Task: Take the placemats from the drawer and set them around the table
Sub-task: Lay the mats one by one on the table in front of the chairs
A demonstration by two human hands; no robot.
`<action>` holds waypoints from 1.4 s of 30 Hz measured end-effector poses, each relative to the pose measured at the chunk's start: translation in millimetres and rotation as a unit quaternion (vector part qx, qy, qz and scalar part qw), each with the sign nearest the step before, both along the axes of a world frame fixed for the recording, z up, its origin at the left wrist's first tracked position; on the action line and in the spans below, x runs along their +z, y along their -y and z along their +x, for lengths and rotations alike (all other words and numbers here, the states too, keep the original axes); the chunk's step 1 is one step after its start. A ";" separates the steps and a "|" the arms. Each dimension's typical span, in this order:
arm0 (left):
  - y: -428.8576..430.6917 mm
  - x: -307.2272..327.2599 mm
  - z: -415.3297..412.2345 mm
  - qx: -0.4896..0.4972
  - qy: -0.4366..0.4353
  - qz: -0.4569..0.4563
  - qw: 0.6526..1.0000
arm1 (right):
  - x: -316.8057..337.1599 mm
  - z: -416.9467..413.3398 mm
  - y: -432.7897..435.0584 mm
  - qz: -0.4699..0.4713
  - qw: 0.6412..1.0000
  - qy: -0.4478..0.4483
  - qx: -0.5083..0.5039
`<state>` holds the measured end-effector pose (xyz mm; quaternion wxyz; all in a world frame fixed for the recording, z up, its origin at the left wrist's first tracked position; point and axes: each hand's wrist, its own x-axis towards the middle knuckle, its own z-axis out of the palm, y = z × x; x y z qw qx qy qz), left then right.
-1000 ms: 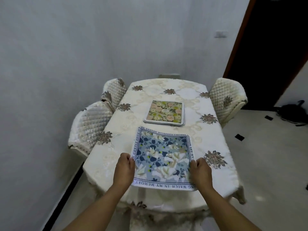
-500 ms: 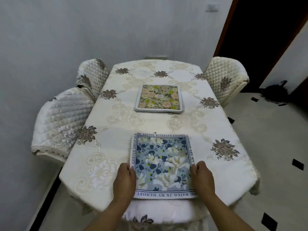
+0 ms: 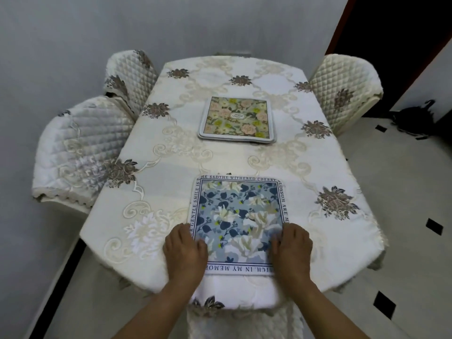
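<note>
A blue floral placemat with a lettered border lies flat at the near end of the table, which wears a cream embroidered cloth. My left hand rests on the mat's near left corner and my right hand on its near right corner, both with fingers curled over the edges. Further along the table's middle sits a green and pink floral placemat; it looks like a small stack.
Quilted covered chairs stand around the table: two on the left, one at the far right, and one tucked under the near end. A wall runs along the left. A black bag lies on the floor right.
The view has come closer to the table. The blue placemat has settled flat at the near end, and both hands have slid from its sides onto its near corners.
</note>
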<state>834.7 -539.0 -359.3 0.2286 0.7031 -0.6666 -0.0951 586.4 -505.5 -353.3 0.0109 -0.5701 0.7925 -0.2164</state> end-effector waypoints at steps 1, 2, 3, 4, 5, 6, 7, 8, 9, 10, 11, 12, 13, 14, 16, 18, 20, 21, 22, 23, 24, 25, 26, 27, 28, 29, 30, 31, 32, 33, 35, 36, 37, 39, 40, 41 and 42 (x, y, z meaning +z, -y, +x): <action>-6.0 1.8 -5.3 -0.031 0.019 0.004 0.999 | 2.3 10.7 -1.8 -0.006 0.999 -0.001 0.044; -11.8 3.9 -12.0 -0.072 0.038 0.004 0.997 | 4.9 23.1 -3.1 -0.011 0.996 -0.006 0.090; -17.7 4.6 -18.9 -0.110 0.052 0.004 0.993 | 5.6 37.6 -4.9 -0.006 0.991 -0.012 0.132; -22.7 4.2 -25.0 -0.140 0.060 0.005 0.988 | 4.5 51.4 -6.4 0.007 0.986 -0.019 0.167; -26.3 3.1 -29.9 -0.162 0.063 0.007 0.985 | 3.3 63.0 -7.5 0.023 0.981 -0.020 0.193; -28.9 1.4 -32.7 -0.179 0.067 0.008 0.982 | 1.3 70.8 -7.7 0.041 0.977 -0.019 0.211; -30.6 -1.4 -33.2 -0.191 0.072 0.010 0.979 | -0.4 74.7 -7.6 0.060 0.974 -0.017 0.219; -31.9 -4.6 -31.7 -0.200 0.081 0.017 0.976 | -2.3 75.9 -7.8 0.083 0.971 -0.016 0.222; -33.2 -7.7 -29.1 -0.205 0.089 0.028 0.974 | -4.1 75.0 -8.7 0.102 0.970 -0.016 0.220; -34.1 -9.9 -26.3 -0.207 0.096 0.041 0.973 | -6.4 72.4 -9.7 0.112 0.969 -0.021 0.219; -34.3 -11.2 -24.5 -0.209 0.104 0.051 0.971 | -9.3 69.4 -10.7 0.120 0.968 -0.029 0.220; -32.8 -11.4 -23.3 -0.210 0.113 0.058 0.969 | -11.4 67.3 -10.7 0.124 0.966 -0.038 0.224; -30.6 -12.3 -22.6 -0.213 0.121 0.062 0.968 | -13.2 65.5 -10.7 0.128 0.964 -0.043 0.230; -27.9 -12.8 -21.3 -0.215 0.127 0.064 0.966 | -13.8 63.1 -10.8 0.131 0.962 -0.046 0.235; -21.2 -13.6 -12.5 -0.212 0.133 0.063 0.966 | -13.0 53.0 -11.5 0.126 0.964 -0.045 0.231; -16.1 -15.4 2.9 -0.199 0.126 0.069 0.969 | -12.9 31.7 -15.5 0.129 0.970 -0.034 0.205; -13.6 -17.6 17.5 -0.192 0.118 0.075 0.971 | -15.7 3.8 -21.9 0.135 0.974 -0.038 0.176; -13.2 -17.7 21.6 -0.192 0.117 0.080 0.971 | -16.4 -8.8 -24.1 0.143 0.975 -0.036 0.164; -13.5 -17.9 23.9 -0.191 0.118 0.087 0.971 | -15.9 -19.0 -25.4 0.153 0.976 -0.030 0.154; -13.7 -18.3 25.0 -0.188 0.118 0.092 0.971 | -15.5 -26.1 -25.7 0.163 0.975 -0.025 0.148; -13.6 -17.6 25.1 -0.184 0.121 0.098 0.971 | -13.8 -30.4 -25.2 0.169 0.974 -0.021 0.146; -14.5 -17.3 25.0 -0.181 0.123 0.103 0.970 | -12.6 -31.6 -25.6 0.175 0.973 -0.021 0.147; -15.0 -16.1 23.8 -0.180 0.123 0.109 0.970 | -11.1 -31.6 -25.8 0.180 0.972 -0.024 0.150; -15.4 -14.4 21.5 -0.180 0.119 0.112 0.970 | -8.6 -29.4 -26.6 0.182 0.971 -0.025 0.152; -14.1 -13.0 17.9 -0.182 0.115 0.113 0.970 | -7.2 -25.0 -26.4 0.176 0.972 -0.024 0.157; -10.5 -12.6 13.1 -0.188 0.111 0.114 0.969 | -5.7 -19.4 -22.9 0.168 0.971 -0.023 0.170; -5.8 -11.0 6.5 -0.197 0.108 0.114 0.968 | -4.4 -13.2 -16.9 0.163 0.968 -0.023 0.190; 2.7 -9.8 -0.9 -0.206 0.108 0.106 0.967 | -3.1 -5.9 -5.1 0.158 0.964 -0.025 0.211; 13.1 -7.1 -9.0 -0.213 0.113 0.095 0.966 | -2.0 1.8 9.9 0.151 0.962 -0.025 0.227; 26.3 -5.4 -17.4 -0.218 0.122 0.086 0.964 | -0.5 10.2 27.8 0.146 0.960 -0.021 0.240; 57.9 -0.6 -34.0 -0.227 0.140 0.095 0.959 | 2.3 27.0 65.8 0.145 0.954 -0.014 0.261; 75.8 0.2 -41.4 -0.230 0.144 0.102 0.957 | 1.2 34.0 85.1 0.148 0.952 -0.016 0.269; 93.5 1.0 -47.8 -0.232 0.148 0.100 0.956 | 0.0 39.4 102.9 0.148 0.950 -0.021 0.274; 128.4 0.5 -55.8 -0.243 0.163 0.093 0.952 | -5.2 44.1 135.7 0.150 0.950 -0.037 0.273; 143.3 1.0 -57.5 -0.249 0.165 0.096 0.950 | -6.2 43.4 149.6 0.151 0.950 -0.044 0.271; 156.9 -1.2 -57.9 -0.254 0.166 0.098 0.948 | -8.5 41.3 162.6 0.154 0.949 -0.048 0.272; 168.3 -3.1 -57.6 -0.259 0.170 0.096 0.946 | -10.9 38.8 173.4 0.156 0.947 -0.053 0.277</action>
